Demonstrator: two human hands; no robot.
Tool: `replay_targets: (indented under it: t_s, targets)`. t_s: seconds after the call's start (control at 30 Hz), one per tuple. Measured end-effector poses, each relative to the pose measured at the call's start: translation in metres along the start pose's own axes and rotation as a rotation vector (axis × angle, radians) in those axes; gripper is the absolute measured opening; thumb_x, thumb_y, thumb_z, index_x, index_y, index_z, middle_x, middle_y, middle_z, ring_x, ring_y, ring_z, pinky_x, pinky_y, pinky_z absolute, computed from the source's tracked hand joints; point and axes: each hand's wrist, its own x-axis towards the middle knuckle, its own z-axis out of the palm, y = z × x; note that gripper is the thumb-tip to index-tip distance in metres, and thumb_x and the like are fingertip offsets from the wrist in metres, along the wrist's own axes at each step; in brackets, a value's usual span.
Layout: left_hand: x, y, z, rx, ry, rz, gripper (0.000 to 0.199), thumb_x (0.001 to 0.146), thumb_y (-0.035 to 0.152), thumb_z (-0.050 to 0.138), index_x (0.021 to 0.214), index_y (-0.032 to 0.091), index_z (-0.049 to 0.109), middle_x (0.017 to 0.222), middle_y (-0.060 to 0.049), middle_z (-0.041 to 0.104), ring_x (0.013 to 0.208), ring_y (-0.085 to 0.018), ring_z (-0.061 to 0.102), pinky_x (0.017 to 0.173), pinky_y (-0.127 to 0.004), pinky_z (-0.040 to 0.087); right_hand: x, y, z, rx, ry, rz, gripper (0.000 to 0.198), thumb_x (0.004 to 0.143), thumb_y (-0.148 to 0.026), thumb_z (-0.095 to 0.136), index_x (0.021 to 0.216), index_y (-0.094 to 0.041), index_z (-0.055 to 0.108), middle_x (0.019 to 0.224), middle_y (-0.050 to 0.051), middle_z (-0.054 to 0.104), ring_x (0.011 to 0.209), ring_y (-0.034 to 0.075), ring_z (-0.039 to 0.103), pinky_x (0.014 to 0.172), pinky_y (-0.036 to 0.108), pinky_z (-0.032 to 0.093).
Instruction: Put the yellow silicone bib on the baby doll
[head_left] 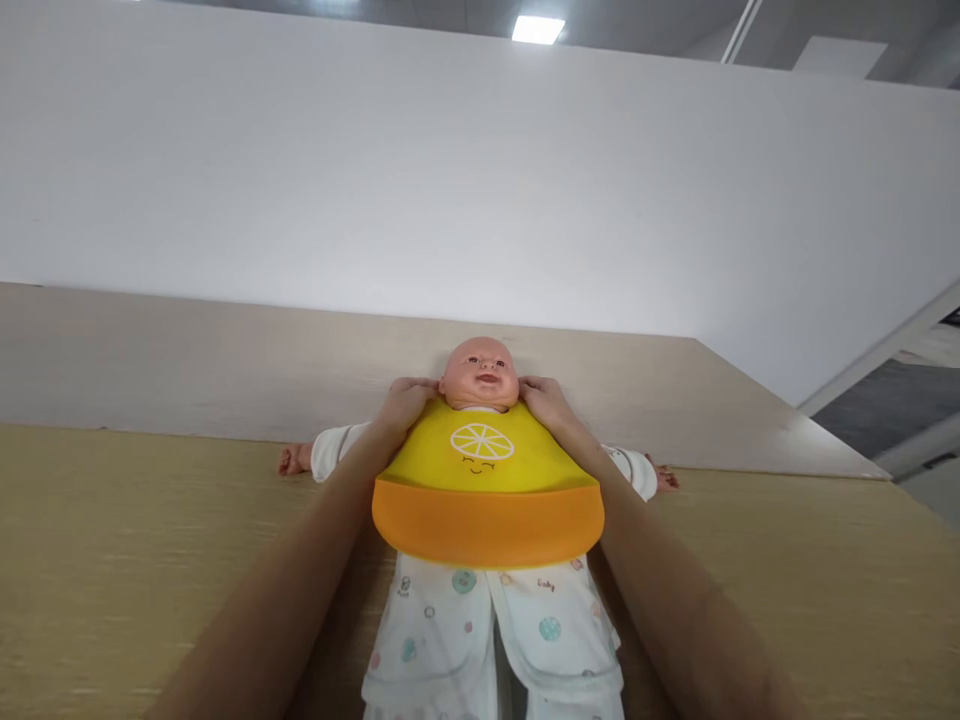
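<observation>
A baby doll (480, 368) lies on its back with both arms stretched out sideways. It wears white clothes (442, 620) printed with coloured dots. Across its chest lies a yellow bib (420, 450) with a white citrus slice, a smiling face and an orange catch pocket (487, 525). My left hand (409, 400) is closed at the bib's upper end, on the left side of the doll's neck. On the right side of the neck, my right hand (544, 398) closes on the other upper end. The fingertips of both hands are hidden behind the doll's head and neck.
The doll rests on a wooden table (150, 540), with a paler wood surface (187, 355) behind. A white partition (450, 180) stands along the back. To the right, a gap shows a grey floor (885, 385).
</observation>
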Motion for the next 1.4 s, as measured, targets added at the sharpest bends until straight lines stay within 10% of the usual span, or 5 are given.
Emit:
replay_targets:
  t_s: [0.73, 1.13, 1.4]
  targets:
    - [0.002, -0.003, -0.008, 0.282, 0.095, 0.038, 0.019, 0.061, 0.032, 0.061, 0.065, 0.015, 0.069, 0.06, -0.003, 0.065, 0.057, -0.017, 0.057, 0.051, -0.025, 0.041, -0.01, 0.004, -0.003, -0.045, 0.041, 0.057, 0.016, 0.061, -0.022, 0.051, 0.063, -0.014, 0.065, 0.067, 0.004, 0.065, 0.067, 0.016, 0.058, 0.059, 0.023, 0.04]
    - [-0.079, 0.019, -0.026, 0.068, -0.048, 0.002, 0.032, 0.048, 0.033, 0.076, 0.072, 0.012, 0.07, 0.069, -0.006, 0.071, 0.064, -0.019, 0.063, 0.059, -0.027, 0.049, -0.106, -0.017, -0.032, 0.461, -0.001, 0.124, 0.028, 0.056, -0.027, 0.067, 0.082, -0.015, 0.067, 0.079, 0.005, 0.069, 0.071, 0.015, 0.062, 0.064, 0.024, 0.048]
    - [-0.093, 0.036, -0.021, -0.042, 0.017, 0.052, 0.032, 0.045, 0.021, 0.075, 0.075, 0.012, 0.071, 0.077, -0.007, 0.072, 0.068, -0.016, 0.065, 0.064, -0.025, 0.051, -0.091, -0.026, -0.03, 0.596, -0.044, 0.198, 0.035, 0.053, -0.014, 0.065, 0.088, -0.015, 0.066, 0.072, 0.004, 0.069, 0.068, 0.016, 0.064, 0.064, 0.026, 0.051]
